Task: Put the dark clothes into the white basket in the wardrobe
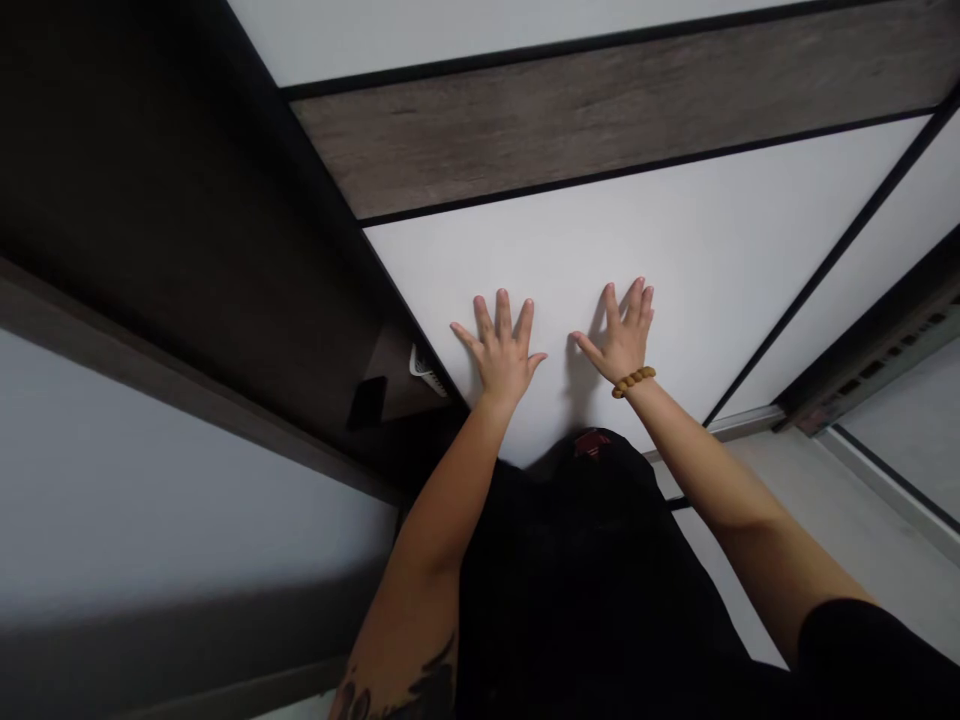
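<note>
In front of me stands a large sliding wardrobe door [697, 240], white with a brown wood-look band [600, 105] and thin black trim. My left hand [502, 355] lies flat against its lower white part, fingers spread. To the right, my right hand [622, 340] rests on the same white surface, its fingers stretched and the thumb apart. A beaded bracelet [634, 381] circles my right wrist. Neither hand holds anything. The door's left edge borders a dark opening.
Inside the dark opening [225, 230] at left, a white slotted item [427, 370] and a small black object [367, 403] show partly. A wall [150, 450] lies at far left. Pale floor [810, 490] and a metal-edged frame [877, 360] appear at right.
</note>
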Available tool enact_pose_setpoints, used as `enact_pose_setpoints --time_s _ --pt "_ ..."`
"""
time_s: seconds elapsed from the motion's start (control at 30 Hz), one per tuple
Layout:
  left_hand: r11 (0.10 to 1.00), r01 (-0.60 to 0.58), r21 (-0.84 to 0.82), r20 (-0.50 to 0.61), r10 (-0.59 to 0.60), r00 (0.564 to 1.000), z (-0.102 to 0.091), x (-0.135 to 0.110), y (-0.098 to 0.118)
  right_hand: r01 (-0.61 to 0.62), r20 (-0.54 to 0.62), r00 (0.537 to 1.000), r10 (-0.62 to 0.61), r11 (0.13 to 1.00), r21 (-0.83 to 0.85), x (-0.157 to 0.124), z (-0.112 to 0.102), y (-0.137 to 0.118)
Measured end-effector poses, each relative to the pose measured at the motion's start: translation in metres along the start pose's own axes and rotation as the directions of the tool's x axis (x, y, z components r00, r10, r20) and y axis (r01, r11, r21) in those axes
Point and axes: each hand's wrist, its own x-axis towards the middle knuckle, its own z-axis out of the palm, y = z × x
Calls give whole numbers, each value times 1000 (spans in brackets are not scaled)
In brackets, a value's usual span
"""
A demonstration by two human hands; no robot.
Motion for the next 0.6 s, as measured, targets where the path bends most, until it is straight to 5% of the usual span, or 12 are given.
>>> enact_pose_setpoints --time_s 0.17,0.37,0.47,0.6 --pt "998 59 3 31 -59 998 -8 -9 -8 90 -76 993 -89 996 14 -1 -26 38" --pt "989 111 102 36 -115 993 -12 -18 -11 12 -186 982 -7 1000 25 14 -59 131" --pt "977 146 155 31 -152 988 -13 -21 -11 -92 -130 987 96 995 36 14 -62 167" --pt "958 211 196 -15 -212 977 -13 -27 -6 -184 46 982 181 979 87 5 -51 175"
